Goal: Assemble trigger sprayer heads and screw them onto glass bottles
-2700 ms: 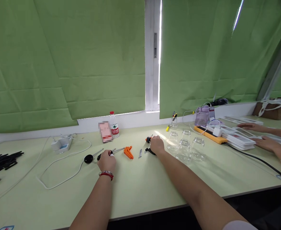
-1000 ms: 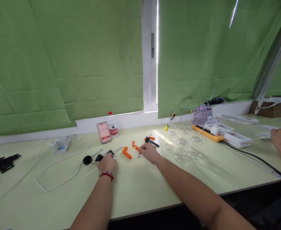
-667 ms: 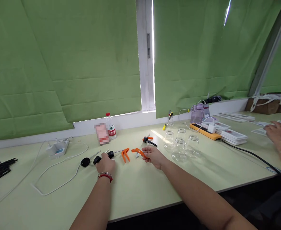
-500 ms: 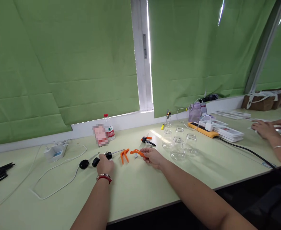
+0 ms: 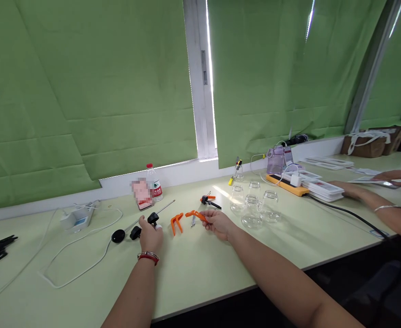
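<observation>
My left hand (image 5: 150, 235) is closed around black round-capped pieces (image 5: 153, 218); a thin metal rod slants up to the right from one of them. Its fingers partly hide how these fit together. A black disc with a rod (image 5: 118, 236) lies just left of that hand. Between my hands, an orange forked plastic piece (image 5: 176, 222) rests on the table. My right hand (image 5: 218, 224) pinches another orange bent plastic piece (image 5: 196, 214) by its right end. Small metal rods (image 5: 193, 221) lie behind it. Farther back is a black-and-orange assembly (image 5: 208, 199).
Several clear glass jars (image 5: 252, 216) stand to the right. Behind them are an orange power strip (image 5: 286, 185), a purple bottle (image 5: 275, 160) and stacked white frames (image 5: 325, 189). A water bottle (image 5: 156, 187) stands at the back. A co-worker's arms (image 5: 388, 212) reach in at far right.
The rod at my left hand has swung from pointing right to slanting up and away, and the black caps have turned. My right hand stays nearly still. The co-worker's hands have moved apart.
</observation>
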Demonstrator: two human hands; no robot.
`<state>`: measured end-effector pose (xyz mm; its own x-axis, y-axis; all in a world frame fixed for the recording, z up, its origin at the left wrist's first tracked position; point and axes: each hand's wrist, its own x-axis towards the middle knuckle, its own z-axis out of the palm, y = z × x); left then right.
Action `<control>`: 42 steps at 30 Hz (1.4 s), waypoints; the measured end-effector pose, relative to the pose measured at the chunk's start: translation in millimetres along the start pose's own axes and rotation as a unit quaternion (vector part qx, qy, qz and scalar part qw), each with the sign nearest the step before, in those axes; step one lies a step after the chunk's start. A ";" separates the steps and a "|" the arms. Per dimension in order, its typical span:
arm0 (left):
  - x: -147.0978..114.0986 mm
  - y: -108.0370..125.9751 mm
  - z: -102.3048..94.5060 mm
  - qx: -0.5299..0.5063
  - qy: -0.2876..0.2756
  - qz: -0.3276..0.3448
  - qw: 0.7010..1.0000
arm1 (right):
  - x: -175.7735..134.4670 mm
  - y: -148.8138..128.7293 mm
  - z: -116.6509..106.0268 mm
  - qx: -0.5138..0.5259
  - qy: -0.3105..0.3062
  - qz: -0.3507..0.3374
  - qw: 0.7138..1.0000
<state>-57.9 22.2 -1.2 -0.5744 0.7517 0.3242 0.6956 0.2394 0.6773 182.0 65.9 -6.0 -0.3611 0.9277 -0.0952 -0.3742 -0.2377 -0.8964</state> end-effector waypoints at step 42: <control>-29.1 16.1 10.0 -0.308 -0.213 0.137 0.917 | -0.5 1.2 -2.4 0.078 -0.066 -0.009 0.995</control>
<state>-25.6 10.4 -6.3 -0.1020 0.9353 0.3387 0.3378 -0.2877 0.8962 183.7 65.8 -8.1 -0.4585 0.8886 -0.0136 -0.5049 -0.2731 -0.8188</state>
